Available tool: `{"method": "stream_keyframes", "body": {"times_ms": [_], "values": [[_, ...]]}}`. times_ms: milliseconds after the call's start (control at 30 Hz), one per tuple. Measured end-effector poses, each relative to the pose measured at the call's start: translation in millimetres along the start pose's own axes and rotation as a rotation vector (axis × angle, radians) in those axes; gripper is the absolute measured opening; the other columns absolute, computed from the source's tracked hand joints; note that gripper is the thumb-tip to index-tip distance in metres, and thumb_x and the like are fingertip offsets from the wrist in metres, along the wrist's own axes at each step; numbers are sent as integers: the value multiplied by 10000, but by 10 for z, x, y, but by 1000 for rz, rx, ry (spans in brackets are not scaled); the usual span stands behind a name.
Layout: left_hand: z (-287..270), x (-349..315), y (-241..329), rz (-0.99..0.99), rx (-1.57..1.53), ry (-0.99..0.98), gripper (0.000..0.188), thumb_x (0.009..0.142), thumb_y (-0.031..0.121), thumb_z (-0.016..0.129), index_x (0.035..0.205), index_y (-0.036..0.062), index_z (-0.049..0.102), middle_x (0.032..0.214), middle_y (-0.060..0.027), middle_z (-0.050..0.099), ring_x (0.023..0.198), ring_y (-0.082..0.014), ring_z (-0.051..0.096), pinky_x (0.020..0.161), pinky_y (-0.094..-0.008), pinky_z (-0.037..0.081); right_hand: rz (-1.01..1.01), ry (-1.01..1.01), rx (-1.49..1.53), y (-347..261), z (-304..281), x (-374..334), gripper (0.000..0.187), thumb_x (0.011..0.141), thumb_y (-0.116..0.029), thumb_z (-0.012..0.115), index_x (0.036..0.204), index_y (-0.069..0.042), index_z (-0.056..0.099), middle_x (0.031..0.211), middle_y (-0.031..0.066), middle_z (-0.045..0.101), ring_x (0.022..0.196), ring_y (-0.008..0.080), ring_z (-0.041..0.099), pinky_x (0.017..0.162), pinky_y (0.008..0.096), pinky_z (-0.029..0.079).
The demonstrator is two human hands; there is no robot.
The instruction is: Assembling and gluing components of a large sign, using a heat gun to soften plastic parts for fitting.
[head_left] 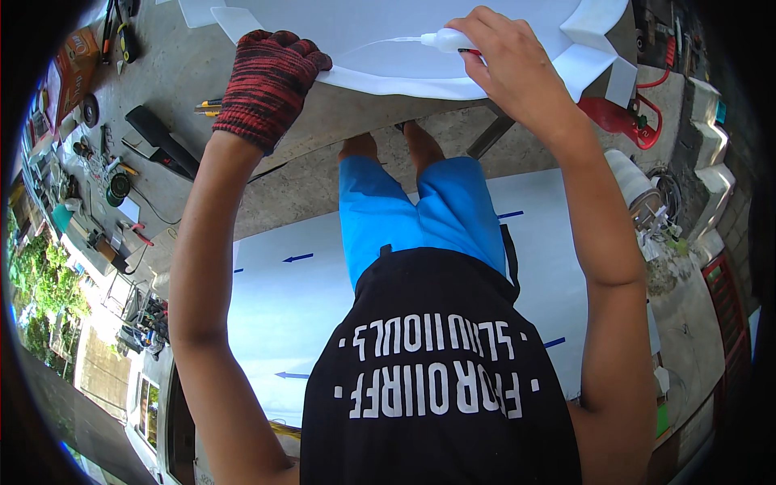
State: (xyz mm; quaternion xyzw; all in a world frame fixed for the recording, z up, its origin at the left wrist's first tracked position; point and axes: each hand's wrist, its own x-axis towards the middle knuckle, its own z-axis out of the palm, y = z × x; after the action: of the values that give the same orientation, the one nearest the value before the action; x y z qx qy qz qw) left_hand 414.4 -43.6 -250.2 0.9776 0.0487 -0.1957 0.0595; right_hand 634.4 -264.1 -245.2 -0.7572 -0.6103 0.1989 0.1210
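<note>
A bent white sheet [396,81] with folded-up edges and tabs lies on the grey work surface at the top of the view. My left hand [265,87], in a red and black knitted glove, is closed at the sheet's near left edge, fingers curled. What its fingertips press on is partly hidden. Bare, my right hand [511,69] grips a small white squeeze bottle [447,40] above the sheet's near rim. The bottle lies almost level, and its long thin clear nozzle points left toward my gloved hand.
Left on the work surface are yellow-handled cutters [208,107], a black tool-like object [158,137], an angle grinder [119,187] and an orange box [74,73]. At right stands a red tank [608,115]. Behind me lies a white panel with blue arrows [271,323].
</note>
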Motion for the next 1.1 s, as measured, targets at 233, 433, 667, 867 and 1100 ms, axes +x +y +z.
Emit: {"method": "stream_keyframes", "body": {"times_ms": [233,433,667,867,1100], "values": [[81,-30,-29,20,2,103,316,780,75,724,1060,220,732,1115,21,730,1157,-228,646,1048,-446,431,14,75,-8,18,157,-18,286,923,-63,659,1206,-29,690,1099,127,681,1046,267,664,974,392,486],[65,-29,-35,23,-5,95,332,776,74,728,1074,222,732,1123,21,729,1162,-232,644,1054,-444,428,36,32,12,8,138,-3,270,928,-64,648,1192,-33,694,1100,120,679,1061,264,657,992,397,469],[78,-28,-40,28,23,86,358,770,69,722,1091,227,729,1153,23,722,1188,-235,632,1057,-451,421,4,61,5,45,192,-12,284,908,-56,640,1187,-27,682,1067,120,666,1034,262,653,970,413,462],[99,-42,-42,32,17,100,370,756,68,718,1088,230,721,1154,27,719,1204,-244,621,1059,-460,419,-1,59,18,52,188,22,273,908,-40,626,1175,-31,681,1059,116,663,1026,262,652,972,412,461],[107,-42,-36,27,24,113,394,733,51,724,1085,229,719,1160,31,719,1216,-239,620,1062,-454,419,-8,70,10,61,203,32,266,904,-30,624,1162,-30,687,1048,111,662,1011,259,653,962,406,461]]}}
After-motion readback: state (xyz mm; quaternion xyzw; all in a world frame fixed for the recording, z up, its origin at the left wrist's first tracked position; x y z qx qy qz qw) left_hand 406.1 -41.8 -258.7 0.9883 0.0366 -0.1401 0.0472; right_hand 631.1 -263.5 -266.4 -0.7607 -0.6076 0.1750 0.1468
